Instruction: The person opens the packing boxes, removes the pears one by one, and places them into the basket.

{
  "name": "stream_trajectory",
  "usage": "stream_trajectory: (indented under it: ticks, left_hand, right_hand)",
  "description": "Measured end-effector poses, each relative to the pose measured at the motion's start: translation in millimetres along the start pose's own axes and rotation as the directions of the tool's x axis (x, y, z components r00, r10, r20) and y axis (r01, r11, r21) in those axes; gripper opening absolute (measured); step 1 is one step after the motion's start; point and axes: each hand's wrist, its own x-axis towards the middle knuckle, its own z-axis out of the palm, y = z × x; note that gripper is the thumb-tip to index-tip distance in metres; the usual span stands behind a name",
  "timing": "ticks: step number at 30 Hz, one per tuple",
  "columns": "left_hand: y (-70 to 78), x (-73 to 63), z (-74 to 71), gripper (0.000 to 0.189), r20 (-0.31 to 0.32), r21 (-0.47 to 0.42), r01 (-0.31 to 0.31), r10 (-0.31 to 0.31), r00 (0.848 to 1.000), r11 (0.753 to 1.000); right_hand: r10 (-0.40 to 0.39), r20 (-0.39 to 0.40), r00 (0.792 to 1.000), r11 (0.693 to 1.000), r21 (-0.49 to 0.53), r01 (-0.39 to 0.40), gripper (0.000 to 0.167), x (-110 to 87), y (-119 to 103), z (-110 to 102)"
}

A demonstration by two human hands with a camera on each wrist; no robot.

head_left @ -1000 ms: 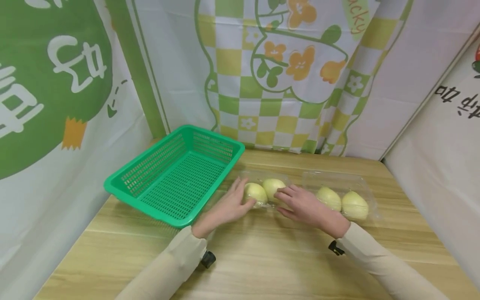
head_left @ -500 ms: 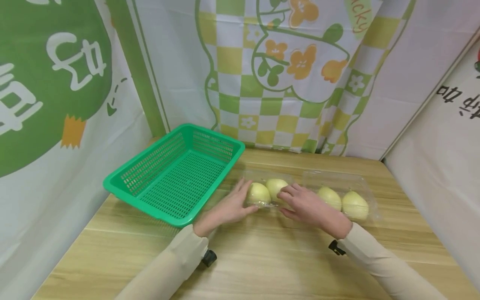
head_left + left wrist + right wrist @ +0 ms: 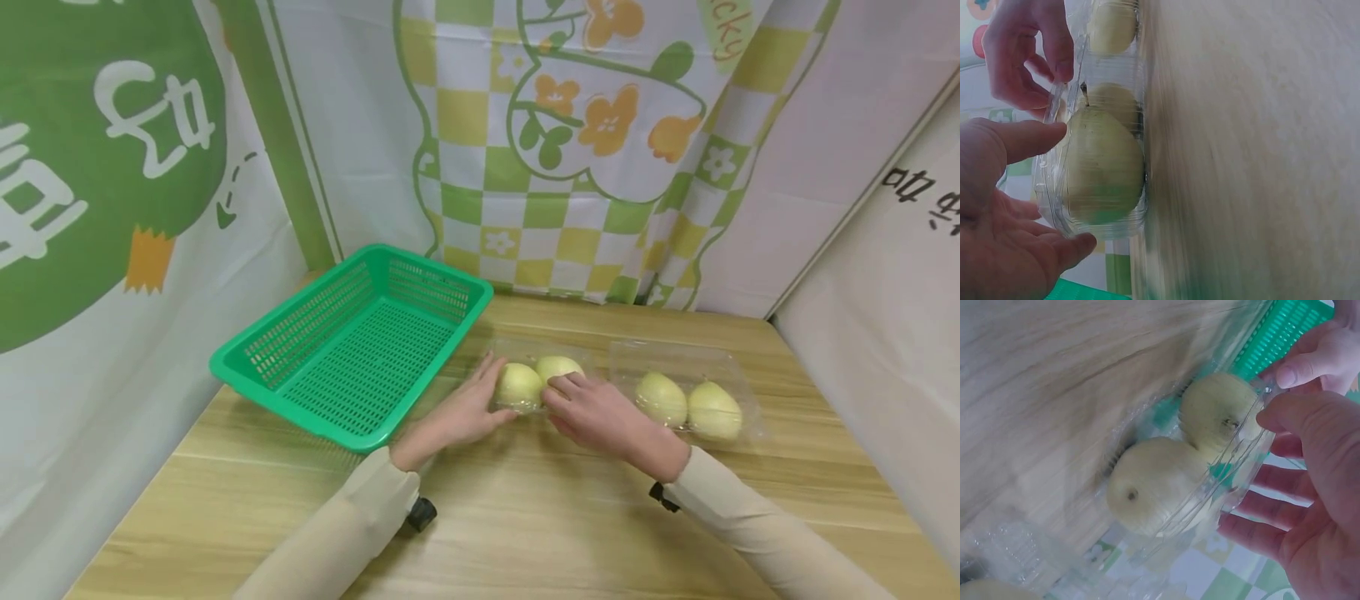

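Observation:
Two pale yellow-green pears (image 3: 519,385) sit side by side in a clear plastic box (image 3: 1094,67) on the wooden table. My left hand (image 3: 467,410) lies against the box's left end, fingers fairly straight, thumb toward the front rim. At the front right, my right hand (image 3: 600,417) pinches the box's rim; the right wrist view has the thumb on one side and fingers on the other. That hand partly hides the right-hand pear in the head view. Farther right stands a second clear plastic box (image 3: 667,357) with two more pears (image 3: 714,410).
A green plastic basket (image 3: 371,367) with slotted walls stands left of the boxes, close to my left forearm. Behind the wooden table (image 3: 525,517) hangs a checked, flowered curtain (image 3: 540,200). White printed panels flank both sides.
Over the last second the left pear box has shifted slightly right, with my left hand following. My right hand has moved a little left, its fingers curling closer at the rim.

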Motion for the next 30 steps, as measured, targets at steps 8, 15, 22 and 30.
stream_trajectory:
  ticks: [8,15,22,30]
  left_hand:
    - [0.3,1.5,0.0,0.094,-0.010,-0.046,0.059,-0.060,0.998,0.997]
    - [-6.1,2.1,2.4,0.101,0.034,-0.042,0.096,-0.095,0.995,0.994]
    - [-9.9,4.4,2.8,0.101,0.023,-0.066,0.092,-0.090,0.996,0.994]
    - [-10.7,3.2,3.5,0.098,0.018,-0.069,0.091,-0.090,0.996,0.993]
  right_hand:
    - [0.014,0.029,0.999,0.999,-0.033,-0.013,0.021,3.1,-6.3,-2.6]
    - [0.028,0.056,0.998,0.999,-0.047,-0.025,0.019,2.2,-11.1,-3.4]
    - [0.043,0.105,0.994,0.989,-0.148,-0.027,0.022,6.7,-16.1,-6.6]
    - [-0.001,0.123,0.992,0.974,-0.226,0.029,0.015,7.3,-18.3,-4.1]
